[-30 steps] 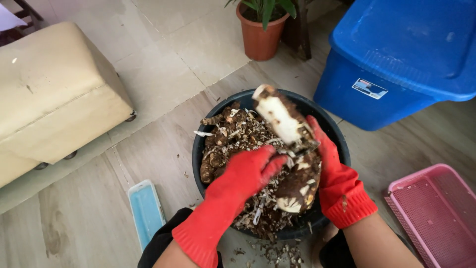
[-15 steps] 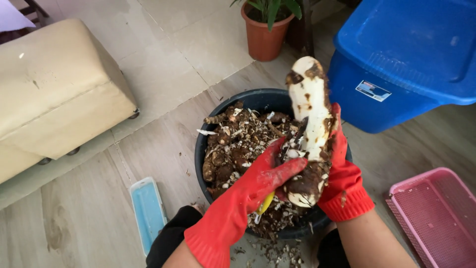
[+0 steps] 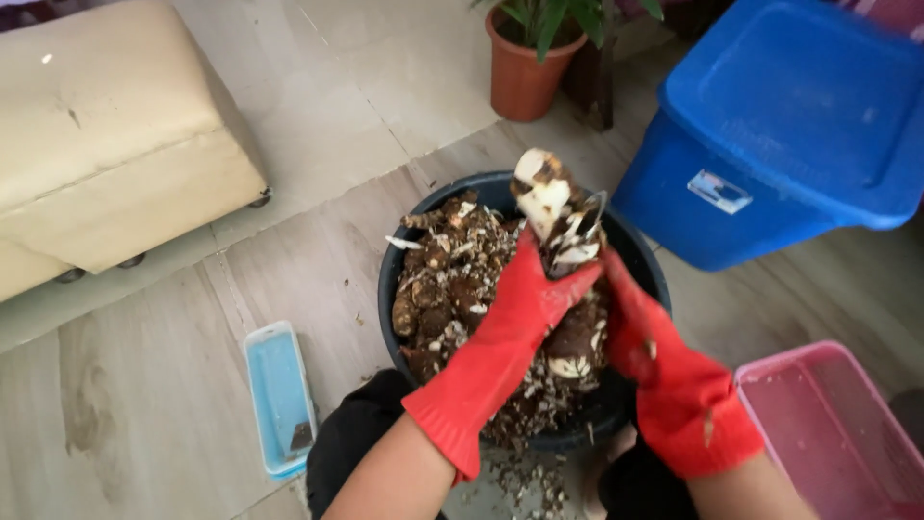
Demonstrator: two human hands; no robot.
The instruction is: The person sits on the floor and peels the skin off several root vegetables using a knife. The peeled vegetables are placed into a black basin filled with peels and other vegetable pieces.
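Observation:
A black round basin on the floor holds a heap of brown roots and peelings. Both my hands wear red rubber gloves. My right hand grips the lower end of a long, partly peeled root, held upright over the basin. My left hand is closed around a peeler; its metal head lies against the root's pale upper part. The peeler's handle is hidden inside the glove.
A blue lidded storage bin stands at the back right, and a pink tub at the near right. A small light-blue tray lies left of my knee. A cream ottoman and a terracotta plant pot stand behind. Peel scraps litter the floor.
The root has been lifted from lying on the heap to upright. My left hand has slid up along it to its upper part.

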